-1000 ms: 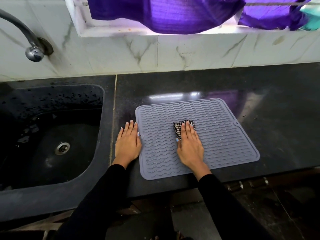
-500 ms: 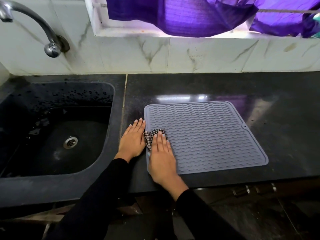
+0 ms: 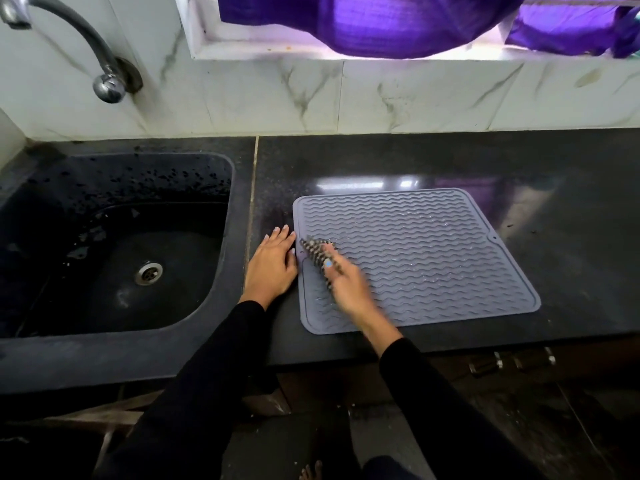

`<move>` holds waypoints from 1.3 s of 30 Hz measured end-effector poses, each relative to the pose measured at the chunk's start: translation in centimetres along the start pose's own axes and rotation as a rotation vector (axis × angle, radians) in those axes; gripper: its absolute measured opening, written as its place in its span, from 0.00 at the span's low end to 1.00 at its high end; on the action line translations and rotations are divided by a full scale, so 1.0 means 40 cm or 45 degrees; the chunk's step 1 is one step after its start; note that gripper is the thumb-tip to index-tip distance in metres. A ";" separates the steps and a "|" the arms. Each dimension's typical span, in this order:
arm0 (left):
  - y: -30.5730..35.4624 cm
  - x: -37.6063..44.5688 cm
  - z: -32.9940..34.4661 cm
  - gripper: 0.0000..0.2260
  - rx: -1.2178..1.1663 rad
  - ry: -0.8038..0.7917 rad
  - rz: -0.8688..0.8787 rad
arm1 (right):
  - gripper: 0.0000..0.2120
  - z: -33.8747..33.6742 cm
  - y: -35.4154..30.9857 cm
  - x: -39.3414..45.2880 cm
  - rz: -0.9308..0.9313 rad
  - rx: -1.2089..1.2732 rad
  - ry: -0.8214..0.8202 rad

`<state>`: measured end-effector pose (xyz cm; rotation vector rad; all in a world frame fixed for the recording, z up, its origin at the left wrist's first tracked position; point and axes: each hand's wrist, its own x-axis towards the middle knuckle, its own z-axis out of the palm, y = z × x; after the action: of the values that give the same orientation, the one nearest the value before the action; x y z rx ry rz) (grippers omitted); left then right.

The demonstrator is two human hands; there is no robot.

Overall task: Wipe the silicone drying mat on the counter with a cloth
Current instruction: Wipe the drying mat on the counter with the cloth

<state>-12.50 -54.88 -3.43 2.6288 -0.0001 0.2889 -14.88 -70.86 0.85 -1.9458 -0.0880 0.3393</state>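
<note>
mat (image 3: 415,258) flat on dark counter (image 3: 554,188), right of sink (image 3: 114,244) | left hand (image 3: 273,263) spread flat on counter, fingertips touching mat's left edge | right hand (image 3: 346,289) (blurred) presses checked cloth (image 3: 317,251) onto mat's left part, grip unclear | tap (image 3: 104,77) above sink | purple fabric (image 3: 381,22) hangs at window

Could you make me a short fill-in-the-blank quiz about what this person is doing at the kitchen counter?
1. The right hand moves a checked ____ over the grey drying mat.
2. The left hand lies flat on the ____ counter.
3. Left of the mat is a dark ____ with a metal drain.

Missing words: cloth; black; sink
</note>
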 end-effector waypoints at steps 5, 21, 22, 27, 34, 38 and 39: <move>0.006 -0.010 -0.002 0.19 -0.016 0.038 -0.025 | 0.20 -0.011 -0.048 -0.002 0.085 0.220 0.208; -0.003 -0.008 -0.001 0.18 0.041 0.070 -0.052 | 0.27 0.111 0.043 -0.052 -0.328 -0.871 0.309; -0.001 -0.009 -0.002 0.19 0.057 0.055 -0.050 | 0.25 0.107 0.037 -0.051 -0.281 -0.745 0.344; 0.001 -0.001 0.002 0.21 0.142 0.003 -0.060 | 0.20 0.069 -0.014 -0.023 0.012 0.226 0.592; -0.008 0.003 0.015 0.19 0.105 0.055 -0.062 | 0.30 0.117 0.039 -0.029 -0.326 -0.995 0.274; -0.007 0.005 0.009 0.20 0.119 0.060 -0.049 | 0.30 0.119 0.044 -0.018 -0.328 -1.026 0.253; -0.007 0.004 0.009 0.20 0.125 0.061 -0.047 | 0.30 0.111 0.042 -0.019 -0.344 -1.014 0.266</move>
<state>-12.27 -54.80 -3.84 2.7149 0.0803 0.3477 -17.02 -67.70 -2.10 -2.6989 -0.3928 -0.1096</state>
